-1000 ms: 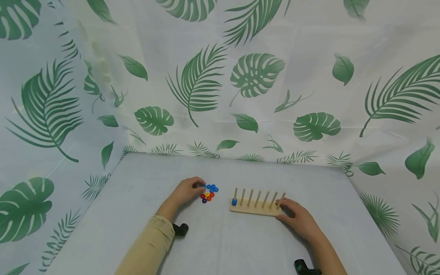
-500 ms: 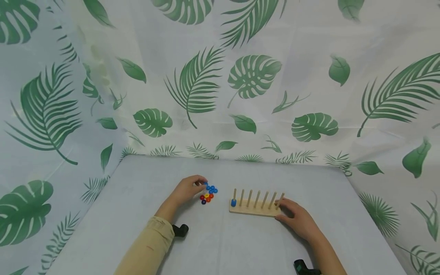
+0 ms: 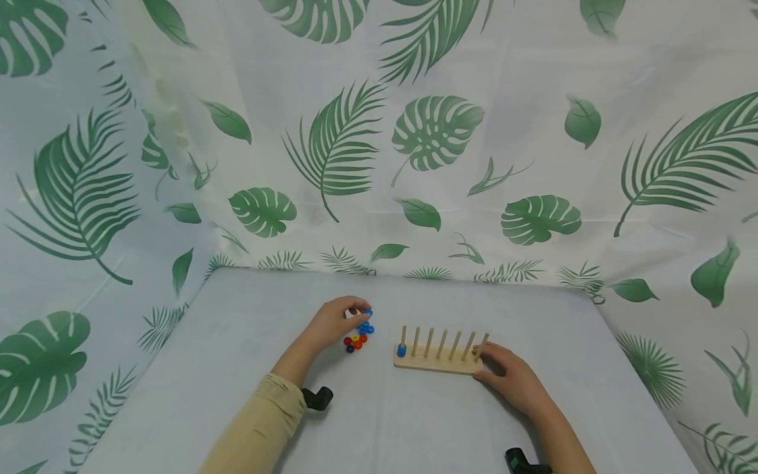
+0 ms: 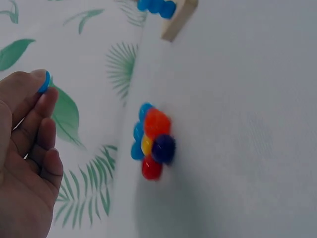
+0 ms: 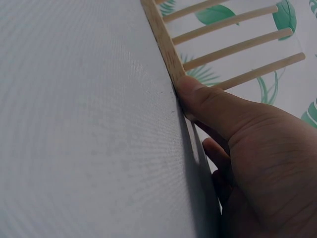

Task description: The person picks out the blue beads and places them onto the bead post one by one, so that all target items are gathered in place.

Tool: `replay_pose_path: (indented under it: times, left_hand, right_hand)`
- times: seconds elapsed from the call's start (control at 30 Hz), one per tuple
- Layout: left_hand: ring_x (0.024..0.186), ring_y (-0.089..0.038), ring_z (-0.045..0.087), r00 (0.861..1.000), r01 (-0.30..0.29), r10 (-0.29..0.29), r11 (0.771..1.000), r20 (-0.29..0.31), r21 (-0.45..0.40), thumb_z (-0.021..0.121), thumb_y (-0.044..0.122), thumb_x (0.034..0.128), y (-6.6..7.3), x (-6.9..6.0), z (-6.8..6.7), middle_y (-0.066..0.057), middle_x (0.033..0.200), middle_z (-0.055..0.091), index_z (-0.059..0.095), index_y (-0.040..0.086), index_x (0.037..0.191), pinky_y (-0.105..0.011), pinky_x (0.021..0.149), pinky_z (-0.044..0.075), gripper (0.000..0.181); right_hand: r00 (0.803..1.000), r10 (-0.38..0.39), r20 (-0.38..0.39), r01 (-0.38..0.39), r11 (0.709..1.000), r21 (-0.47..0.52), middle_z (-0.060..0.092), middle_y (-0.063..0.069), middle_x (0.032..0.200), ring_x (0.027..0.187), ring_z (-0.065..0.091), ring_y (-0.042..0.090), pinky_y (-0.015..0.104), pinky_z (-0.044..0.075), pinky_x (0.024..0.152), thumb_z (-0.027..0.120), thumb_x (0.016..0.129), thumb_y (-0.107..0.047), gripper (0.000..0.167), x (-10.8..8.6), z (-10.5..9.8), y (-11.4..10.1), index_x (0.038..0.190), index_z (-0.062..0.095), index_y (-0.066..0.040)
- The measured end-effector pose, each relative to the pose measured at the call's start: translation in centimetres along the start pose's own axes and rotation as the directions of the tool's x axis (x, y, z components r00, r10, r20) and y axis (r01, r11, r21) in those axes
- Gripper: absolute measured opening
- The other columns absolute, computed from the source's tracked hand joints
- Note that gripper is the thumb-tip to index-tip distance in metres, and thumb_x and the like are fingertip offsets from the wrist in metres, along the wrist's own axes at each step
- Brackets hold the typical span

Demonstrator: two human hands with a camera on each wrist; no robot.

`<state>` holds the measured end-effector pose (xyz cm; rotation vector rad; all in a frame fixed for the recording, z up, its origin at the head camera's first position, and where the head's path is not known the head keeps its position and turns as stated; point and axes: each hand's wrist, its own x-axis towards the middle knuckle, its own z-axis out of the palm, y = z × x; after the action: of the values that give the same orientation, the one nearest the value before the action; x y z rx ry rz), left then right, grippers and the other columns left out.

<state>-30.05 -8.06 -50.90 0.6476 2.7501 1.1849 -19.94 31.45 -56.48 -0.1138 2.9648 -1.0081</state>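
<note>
My left hand [image 3: 331,324] pinches a blue bead [image 4: 45,83] between thumb and fingertips, raised above the table. Just below it lies a loose cluster of beads: blue beads [image 3: 364,328] at the back, with red, orange, yellow and dark purple ones [image 3: 350,349] in front. To the right is a wooden peg board [image 3: 435,363] with a row of upright pegs. Blue beads [image 3: 401,351] are stacked on its leftmost peg; the other pegs are bare. My right hand [image 3: 515,380] grips the board's right end, thumb on the near edge; its other fingertips are partly hidden behind.
A white-covered table [image 3: 414,428] carries everything. Leaf-patterned sheeting [image 3: 438,230] rises behind it and at both sides. A black wrist device [image 3: 318,398] sits at the left sleeve, and another [image 3: 524,461] is by the right wrist.
My left hand has lifted a blue bead off the cluster and moved it up and slightly right. My right hand and the peg board stay in place.
</note>
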Motion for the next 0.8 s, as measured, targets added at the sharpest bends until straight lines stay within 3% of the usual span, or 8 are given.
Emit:
replay_pose_path:
  times: [0.37, 0.63, 0.8]
  left_hand:
    - [0.101, -0.013, 0.056, 0.998, -0.061, 0.062, 0.997, 0.021, -0.038, 0.064, 0.042, 0.0951, 3.6, -0.1, 0.0, 0.013, 0.109, 0.066, 0.067, 0.028, 0.116, -0.033, 0.086, 0.049, 0.026]
    - [0.102, -0.015, 0.058, 0.994, -0.103, 0.106, 0.991, 0.030, -0.087, 0.065, 0.041, 0.0947, 5.1, -0.3, 0.6, 0.014, 0.109, 0.066, 0.068, 0.028, 0.114, -0.032, 0.085, 0.047, 0.023]
    - [0.099, -0.009, 0.056, 0.993, -0.114, 0.117, 0.989, 0.032, -0.100, 0.065, 0.042, 0.0943, 5.7, -0.4, 1.2, 0.016, 0.108, 0.065, 0.068, 0.030, 0.112, -0.031, 0.084, 0.047, 0.021]
  right_hand:
    - [1.000, 0.004, 0.006, -0.004, 1.000, -0.004, 0.045, 0.018, 0.151, 0.140, 0.038, 0.046, 0.065, 0.029, 0.110, 0.075, 0.083, -0.045, 0.054, -0.1, -0.1, 0.0, 0.130, 0.062, -0.021]
    - [1.000, 0.002, 0.002, -0.002, 1.000, -0.016, 0.046, 0.018, 0.150, 0.139, 0.039, 0.046, 0.065, 0.030, 0.109, 0.074, 0.083, -0.047, 0.056, -0.1, 0.0, 0.0, 0.131, 0.061, -0.021]
    - [1.000, 0.010, 0.005, -0.010, 1.000, -0.016, 0.046, 0.017, 0.151, 0.139, 0.038, 0.045, 0.065, 0.029, 0.110, 0.074, 0.083, -0.047, 0.057, -0.1, 0.0, -0.1, 0.131, 0.061, -0.021]
